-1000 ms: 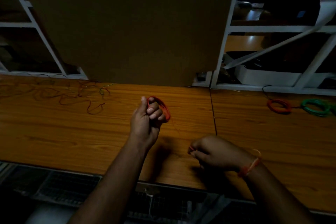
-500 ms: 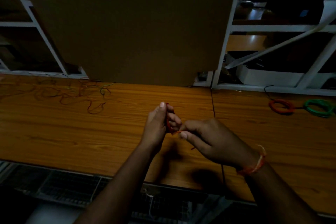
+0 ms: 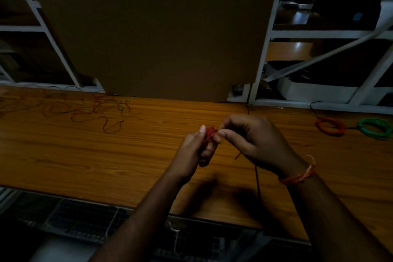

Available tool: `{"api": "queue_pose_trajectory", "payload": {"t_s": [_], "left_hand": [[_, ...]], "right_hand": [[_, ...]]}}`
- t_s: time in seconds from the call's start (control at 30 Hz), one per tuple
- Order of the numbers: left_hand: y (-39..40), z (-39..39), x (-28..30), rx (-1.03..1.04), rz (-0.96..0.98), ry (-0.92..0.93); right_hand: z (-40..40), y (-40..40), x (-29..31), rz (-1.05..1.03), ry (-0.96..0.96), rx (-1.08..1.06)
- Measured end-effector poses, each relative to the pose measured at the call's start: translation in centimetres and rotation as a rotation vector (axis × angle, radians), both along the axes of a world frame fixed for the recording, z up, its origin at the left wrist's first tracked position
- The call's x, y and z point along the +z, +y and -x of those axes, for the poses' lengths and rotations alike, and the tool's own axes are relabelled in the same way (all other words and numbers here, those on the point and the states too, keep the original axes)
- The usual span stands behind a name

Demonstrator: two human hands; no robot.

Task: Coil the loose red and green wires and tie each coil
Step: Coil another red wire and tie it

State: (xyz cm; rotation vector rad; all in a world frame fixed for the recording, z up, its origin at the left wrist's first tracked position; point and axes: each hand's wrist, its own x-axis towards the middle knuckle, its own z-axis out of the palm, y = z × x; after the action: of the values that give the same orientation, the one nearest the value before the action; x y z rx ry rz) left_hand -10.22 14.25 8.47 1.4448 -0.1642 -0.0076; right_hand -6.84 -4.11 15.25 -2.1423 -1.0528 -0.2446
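My left hand grips a small red wire coil, held edge-on above the middle of the wooden table. My right hand pinches the coil's loose red end right beside the left thumb; a short red tail sticks out under the right palm. A tangle of loose red and green wires lies at the back left of the table. A finished red coil and a finished green coil lie at the back right.
A large brown board stands upright behind the table. White metal shelving frames flank it. A dark seam splits the tabletop under my right hand. Wire mesh hangs below the front edge.
My right hand rose from the table's front edge to meet the left hand at the coil. The left hand shifted slightly right with the coil turned edge-on.
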Motion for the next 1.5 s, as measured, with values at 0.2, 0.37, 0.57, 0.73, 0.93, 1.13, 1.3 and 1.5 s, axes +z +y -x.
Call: {"api": "queue_pose_trajectory", "payload": {"t_s": [0.2, 0.37, 0.57, 0.73, 0.93, 1.13, 1.3, 1.5], "left_hand": [[0.4, 0.7, -0.1, -0.018, -0.048, -0.020], [0.3, 0.5, -0.7, -0.063, 0.168, 0.045], [-0.6, 0.2, -0.5, -0.125, 0.437, 0.112], [-0.9, 0.2, -0.3, -0.142, 0.444, 0.099], [-1.4, 0.2, -0.3, -0.137, 0.417, 0.091], [-2.0, 0.1, 0.0, -0.121, 0.387, 0.072], [-2.3, -0.1, -0.1, -0.073, 0.464, 0.070], [-2.4, -0.1, -0.7, -0.032, 0.508, 0.062]], "right_hand": [[-2.2, -2.4, 0.8, 0.140, -0.031, -0.107], [-2.9, -3.3, 0.4, 0.288, -0.012, -0.223], [-1.4, -2.0, -0.9, -0.140, 0.137, -0.222], [-1.2, -2.0, -1.9, -0.137, -0.065, -0.300], [-1.3, -2.6, -2.4, -0.067, -0.273, -0.340], [-1.3, -2.7, -2.7, -0.081, -0.246, -0.382], [-0.5, -1.9, -3.3, -0.218, 0.131, -0.360], [0.4, -1.8, -4.6, -0.244, 0.202, -0.289]]}}
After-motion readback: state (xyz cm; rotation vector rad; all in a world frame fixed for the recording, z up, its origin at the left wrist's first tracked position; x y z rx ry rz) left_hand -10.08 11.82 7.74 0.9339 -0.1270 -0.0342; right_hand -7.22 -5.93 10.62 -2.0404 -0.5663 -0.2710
